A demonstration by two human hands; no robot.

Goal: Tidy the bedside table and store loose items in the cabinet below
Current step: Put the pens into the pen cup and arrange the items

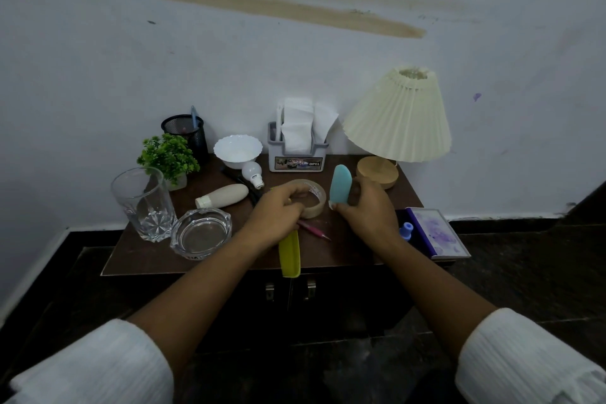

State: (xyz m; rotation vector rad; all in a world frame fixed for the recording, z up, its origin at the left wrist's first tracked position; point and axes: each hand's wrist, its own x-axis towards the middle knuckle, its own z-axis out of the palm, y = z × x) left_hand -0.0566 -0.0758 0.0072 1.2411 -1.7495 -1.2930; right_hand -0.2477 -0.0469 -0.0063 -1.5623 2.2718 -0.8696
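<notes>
Surroundings: upper left of the tabletop (147, 257) holds a mesh pen cup (185, 133), green plant (169, 156), white bowl (237, 149); tissue holder (296, 154) at centre back; pleated lamp (398, 118) at upper right.
In the way: tumbler (142, 203) and glass ashtray (200, 233) at front left; both forearms cross the cabinet (344, 298) front.
Counts: one bulb (253, 174), one cream bottle (223, 196), one tape roll (311, 198), one pink pen (313, 228), one purple frame (437, 233), two door handles (269, 291).
Loose items: yellow item (289, 256) is flat and long, overhanging the front edge; pale blue item (341, 184) is rounded and upright, mid-table.
Left hand (278, 213): grasping the yellow item, fingertips on the tape roll.
Right hand (367, 207): clasping the pale blue item.
</notes>
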